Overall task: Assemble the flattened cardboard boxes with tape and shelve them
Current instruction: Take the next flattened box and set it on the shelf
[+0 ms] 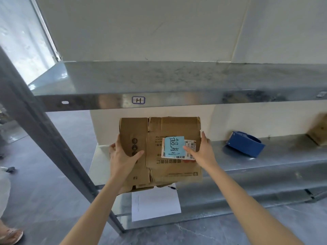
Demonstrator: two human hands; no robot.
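A flattened brown cardboard box with a blue note and a barcode label on it lies at the left end of the middle metal shelf, its near edge hanging over the front. My left hand grips its left edge, thumb on top. My right hand holds its right edge, thumb lying across the label. A blue tape dispenser sits on the same shelf to the right, apart from both hands.
The upper shelf, marked H on its front lip, hangs above the box. A grey upright post slants down on the left. Another cardboard piece leans at far right. A white sheet lies on the lower shelf. A person's foot is at bottom left.
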